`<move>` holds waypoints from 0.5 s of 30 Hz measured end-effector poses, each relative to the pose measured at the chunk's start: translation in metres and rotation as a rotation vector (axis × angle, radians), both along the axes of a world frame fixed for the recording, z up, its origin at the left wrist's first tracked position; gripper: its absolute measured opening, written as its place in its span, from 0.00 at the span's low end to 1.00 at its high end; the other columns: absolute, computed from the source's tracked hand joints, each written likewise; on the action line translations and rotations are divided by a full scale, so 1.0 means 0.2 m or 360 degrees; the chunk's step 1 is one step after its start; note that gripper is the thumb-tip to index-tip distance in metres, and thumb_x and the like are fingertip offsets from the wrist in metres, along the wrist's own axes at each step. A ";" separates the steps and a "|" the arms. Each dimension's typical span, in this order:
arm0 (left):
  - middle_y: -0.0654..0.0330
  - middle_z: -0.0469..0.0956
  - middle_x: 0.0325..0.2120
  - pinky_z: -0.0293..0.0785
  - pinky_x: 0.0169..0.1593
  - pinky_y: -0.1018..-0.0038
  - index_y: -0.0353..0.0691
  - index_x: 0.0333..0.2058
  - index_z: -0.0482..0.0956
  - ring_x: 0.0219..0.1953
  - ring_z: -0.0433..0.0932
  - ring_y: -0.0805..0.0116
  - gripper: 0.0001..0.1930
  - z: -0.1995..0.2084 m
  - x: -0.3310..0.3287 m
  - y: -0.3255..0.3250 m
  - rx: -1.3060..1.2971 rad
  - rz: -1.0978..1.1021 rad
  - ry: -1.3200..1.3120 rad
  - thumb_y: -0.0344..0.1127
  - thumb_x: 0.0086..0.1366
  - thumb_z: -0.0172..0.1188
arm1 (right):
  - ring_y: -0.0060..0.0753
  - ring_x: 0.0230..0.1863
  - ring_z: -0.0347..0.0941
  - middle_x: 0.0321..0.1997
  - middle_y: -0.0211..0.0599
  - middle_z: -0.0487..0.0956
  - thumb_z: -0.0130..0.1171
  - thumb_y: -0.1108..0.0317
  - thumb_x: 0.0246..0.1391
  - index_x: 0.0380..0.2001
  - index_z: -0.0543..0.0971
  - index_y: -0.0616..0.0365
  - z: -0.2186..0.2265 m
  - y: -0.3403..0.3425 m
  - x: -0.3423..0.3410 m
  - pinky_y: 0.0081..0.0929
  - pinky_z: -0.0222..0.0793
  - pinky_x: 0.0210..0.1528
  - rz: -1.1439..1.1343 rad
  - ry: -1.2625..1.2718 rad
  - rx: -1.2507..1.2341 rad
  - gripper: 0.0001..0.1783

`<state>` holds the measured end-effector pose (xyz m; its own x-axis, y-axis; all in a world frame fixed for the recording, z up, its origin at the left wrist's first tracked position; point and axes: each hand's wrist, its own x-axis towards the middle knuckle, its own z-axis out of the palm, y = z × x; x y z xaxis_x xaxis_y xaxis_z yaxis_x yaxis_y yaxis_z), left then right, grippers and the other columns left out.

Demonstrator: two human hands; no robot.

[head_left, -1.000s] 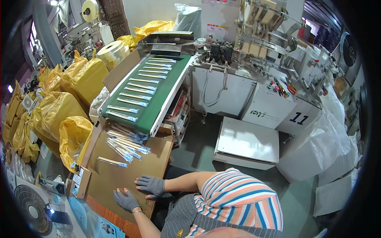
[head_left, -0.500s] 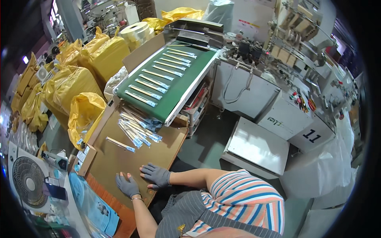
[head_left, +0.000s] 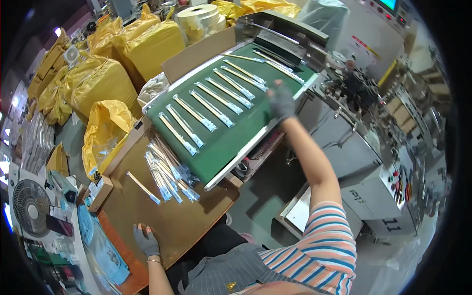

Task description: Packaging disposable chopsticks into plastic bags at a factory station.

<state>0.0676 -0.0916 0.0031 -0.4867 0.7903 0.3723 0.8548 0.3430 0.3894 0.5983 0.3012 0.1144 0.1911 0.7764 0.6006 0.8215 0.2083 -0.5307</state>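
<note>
My left hand [head_left: 146, 240], in a grey fingerless glove, lies flat on the brown tabletop [head_left: 196, 221] with its fingers stretched out and nothing in them. My right hand [head_left: 281, 102], gloved alike, hovers at the right edge of the green conveyor belt [head_left: 221, 152], close to the wrapped chopsticks. Its fingers are smeared by motion. Several wrapped chopsticks [head_left: 216, 97], pale sticks in clear sleeves with blue ends, lie in a slanting row along the belt. Below the belt's near end sits a loose pile of wrapped chopsticks [head_left: 169, 172]. One single pack [head_left: 142, 188] rests left of that pile.
Yellow sacks [head_left: 152, 49] and an open yellow bag [head_left: 105, 128] stand on the left. A fan [head_left: 32, 206] is at the lower left, near blue plastic packaging [head_left: 103, 246]. Machinery [head_left: 364, 88] borders the belt on the right. A cardboard strip [head_left: 199, 51] edges the belt's far side.
My right hand has left the tabletop and reached forward to the belt's right edge. My left hand stays on the table. The view has shifted, and the row on the belt appears larger.
</note>
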 end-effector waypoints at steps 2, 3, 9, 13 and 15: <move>0.44 0.69 0.53 0.63 0.59 0.62 0.31 0.46 0.74 0.55 0.68 0.49 0.17 0.00 0.02 0.02 -0.0019 0.0002 -0.0122 0.36 0.63 0.56 | 0.53 0.57 0.65 0.56 0.53 0.70 0.55 0.56 0.54 0.54 0.69 0.61 0.06 0.25 0.29 0.39 0.61 0.59 -0.0440 -0.0300 -0.0290 0.28; 0.44 0.69 0.53 0.63 0.59 0.62 0.31 0.46 0.74 0.55 0.68 0.49 0.17 0.03 0.05 0.03 -0.0020 0.0021 -0.0124 0.36 0.63 0.56 | 0.53 0.57 0.65 0.54 0.54 0.71 0.56 0.56 0.52 0.51 0.71 0.61 0.03 0.32 0.40 0.39 0.61 0.59 -0.0529 -0.0336 -0.0414 0.27; 0.50 0.76 0.42 0.70 0.50 0.69 0.32 0.43 0.76 0.45 0.76 0.60 0.14 0.24 0.26 0.06 -0.0100 -0.0073 -0.0633 0.36 0.64 0.56 | 0.53 0.44 0.75 0.42 0.51 0.79 0.54 0.62 0.50 0.38 0.78 0.58 0.11 0.32 0.33 0.42 0.70 0.48 -0.0365 -0.0791 -0.0821 0.14; 0.54 0.78 0.36 0.73 0.45 0.71 0.31 0.43 0.76 0.41 0.77 0.64 0.16 0.47 0.53 0.15 -0.0110 -0.0292 -0.1239 0.39 0.67 0.53 | 0.49 0.31 0.77 0.28 0.48 0.79 0.54 0.61 0.53 0.33 0.76 0.57 0.19 -0.12 0.17 0.38 0.71 0.34 0.0171 -0.0387 -0.0723 0.11; 0.48 0.77 0.39 0.74 0.46 0.69 0.26 0.47 0.73 0.41 0.77 0.59 0.26 0.47 0.67 0.19 -0.0084 -0.0488 -0.2351 0.49 0.69 0.48 | 0.16 0.24 0.70 0.21 0.29 0.75 0.54 0.65 0.56 0.30 0.74 0.59 0.35 -0.51 0.04 0.23 0.66 0.25 0.0764 0.0067 -0.0987 0.08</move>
<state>0.2011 -0.0527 0.0973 -0.2060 0.9242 -0.3216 -0.2438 0.2698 0.9315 0.6065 0.1990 0.1844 -0.2375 0.9709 0.0304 0.6932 0.1913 -0.6949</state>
